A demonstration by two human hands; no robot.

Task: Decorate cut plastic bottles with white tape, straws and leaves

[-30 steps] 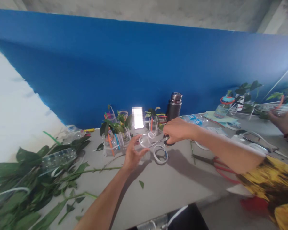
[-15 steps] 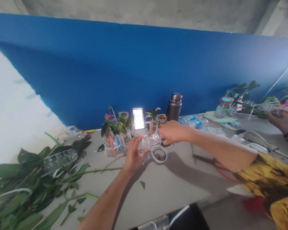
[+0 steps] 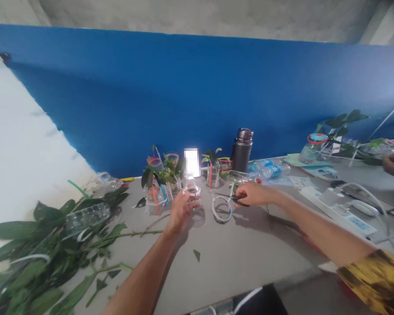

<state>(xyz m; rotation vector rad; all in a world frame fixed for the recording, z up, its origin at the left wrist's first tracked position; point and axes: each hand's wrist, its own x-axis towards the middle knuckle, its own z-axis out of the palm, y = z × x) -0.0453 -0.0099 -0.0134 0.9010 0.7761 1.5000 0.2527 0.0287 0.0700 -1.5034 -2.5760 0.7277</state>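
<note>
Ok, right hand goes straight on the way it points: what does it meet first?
The right hand leads with scissors; first met is probably the clear plastic bottle in the left hand, though depth is unclear.

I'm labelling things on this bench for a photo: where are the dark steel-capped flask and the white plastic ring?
Dark steel-capped flask (image 3: 241, 156), head view, on its body.
White plastic ring (image 3: 221, 221), head view, on its lower band.

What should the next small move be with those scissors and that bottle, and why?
Probably bring the scissors closer to the clear plastic bottle held upright in the left hand: the right hand holds them with blades pointing at it, not yet touching, and a plastic ring lies beside.
</note>
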